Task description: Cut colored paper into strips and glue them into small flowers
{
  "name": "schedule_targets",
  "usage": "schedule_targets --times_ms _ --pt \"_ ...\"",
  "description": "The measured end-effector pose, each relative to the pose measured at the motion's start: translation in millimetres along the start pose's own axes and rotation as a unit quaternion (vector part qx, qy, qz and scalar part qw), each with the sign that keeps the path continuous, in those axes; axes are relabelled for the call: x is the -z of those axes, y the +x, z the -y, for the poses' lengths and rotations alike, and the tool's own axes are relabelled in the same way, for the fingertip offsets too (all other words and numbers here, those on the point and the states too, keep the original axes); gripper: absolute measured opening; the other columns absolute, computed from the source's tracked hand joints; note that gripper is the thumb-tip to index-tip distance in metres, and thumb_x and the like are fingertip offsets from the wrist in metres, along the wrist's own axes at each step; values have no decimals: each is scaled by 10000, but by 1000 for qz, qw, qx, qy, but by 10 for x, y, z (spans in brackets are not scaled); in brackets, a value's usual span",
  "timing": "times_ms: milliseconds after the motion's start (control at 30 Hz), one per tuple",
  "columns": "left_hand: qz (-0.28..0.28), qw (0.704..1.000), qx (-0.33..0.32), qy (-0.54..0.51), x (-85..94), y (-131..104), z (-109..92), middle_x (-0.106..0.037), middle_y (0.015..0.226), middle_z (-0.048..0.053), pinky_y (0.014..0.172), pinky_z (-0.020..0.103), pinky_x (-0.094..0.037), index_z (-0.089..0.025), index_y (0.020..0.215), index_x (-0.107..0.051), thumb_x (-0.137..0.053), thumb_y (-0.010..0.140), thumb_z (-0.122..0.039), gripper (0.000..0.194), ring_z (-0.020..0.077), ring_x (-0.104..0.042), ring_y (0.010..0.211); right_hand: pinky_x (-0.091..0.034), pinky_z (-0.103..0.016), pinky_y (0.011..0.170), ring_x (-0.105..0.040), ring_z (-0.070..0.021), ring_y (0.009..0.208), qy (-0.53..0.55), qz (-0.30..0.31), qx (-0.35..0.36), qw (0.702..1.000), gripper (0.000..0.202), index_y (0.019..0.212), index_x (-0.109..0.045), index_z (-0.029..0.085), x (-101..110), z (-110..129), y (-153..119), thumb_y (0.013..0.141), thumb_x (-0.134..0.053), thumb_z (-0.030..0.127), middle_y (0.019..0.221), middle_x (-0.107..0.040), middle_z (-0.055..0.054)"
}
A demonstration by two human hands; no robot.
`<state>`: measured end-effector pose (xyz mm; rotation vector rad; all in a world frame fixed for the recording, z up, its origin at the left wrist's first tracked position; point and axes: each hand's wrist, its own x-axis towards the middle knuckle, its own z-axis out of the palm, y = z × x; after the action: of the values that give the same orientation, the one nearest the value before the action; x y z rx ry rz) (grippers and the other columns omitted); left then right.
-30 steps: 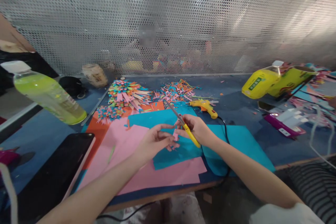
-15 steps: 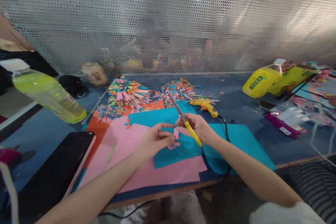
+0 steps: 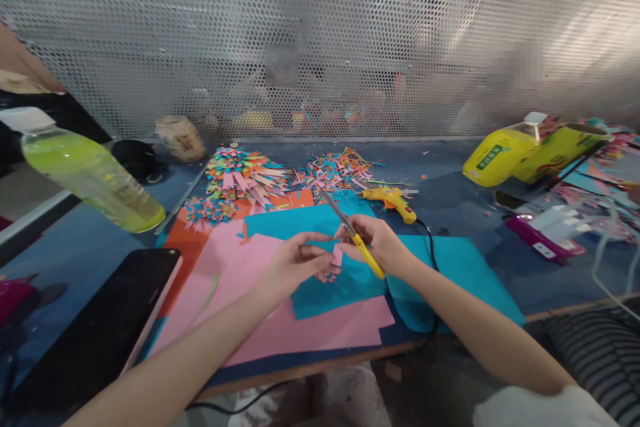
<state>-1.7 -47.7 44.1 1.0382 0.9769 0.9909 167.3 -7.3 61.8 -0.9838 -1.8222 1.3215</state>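
Yellow-handled scissors [image 3: 369, 257] rest in my right hand [image 3: 381, 244], their blades pointing up and away to the left. The same hand's fingertips pinch at the top of a small pink paper strip [image 3: 338, 255]. My left hand [image 3: 295, 260] closes in from the other side, thumb and fingers on the strip. Small curled pink bits show just under its fingertips; whether they belong to the strip is unclear. Both hands are above a blue paper sheet [image 3: 310, 303], which overlaps pink paper sheets [image 3: 250, 340].
Behind the hands stand a fringed paper cone [image 3: 245, 177], a heap of paper scraps [image 3: 340, 170] and a yellow glue gun [image 3: 393, 200] with its black cord. A phone [image 3: 100, 327] and green bottle [image 3: 90, 173] are left; a yellow bottle [image 3: 497, 155] is right.
The pink strip has shifted slightly and tilted between the fingertips. My left fingers have moved a little; the scissors stay in my right hand.
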Motion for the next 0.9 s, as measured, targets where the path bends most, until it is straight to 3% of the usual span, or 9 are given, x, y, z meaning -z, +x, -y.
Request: schedule_targets --times_ms 333,900 --pt "10 1000 11 -14 11 3 8 -688 659 45 527 261 -483 -137 954 -516 -725 595 -290 443 201 -661 630 -426 -243 591 -522 -116 644 -19 6 25 999 252 784 -511 141 2 -66 -8 639 -646 296 735 -545 -5" --pt "8 999 24 -25 -19 3 32 -687 639 49 502 257 -480 -133 910 -535 -734 590 -297 412 208 -663 624 -396 -256 603 -483 -122 646 -17 -1 6 1000 230 724 -426 174 -26 50 -22 629 -619 255 698 -490 15"
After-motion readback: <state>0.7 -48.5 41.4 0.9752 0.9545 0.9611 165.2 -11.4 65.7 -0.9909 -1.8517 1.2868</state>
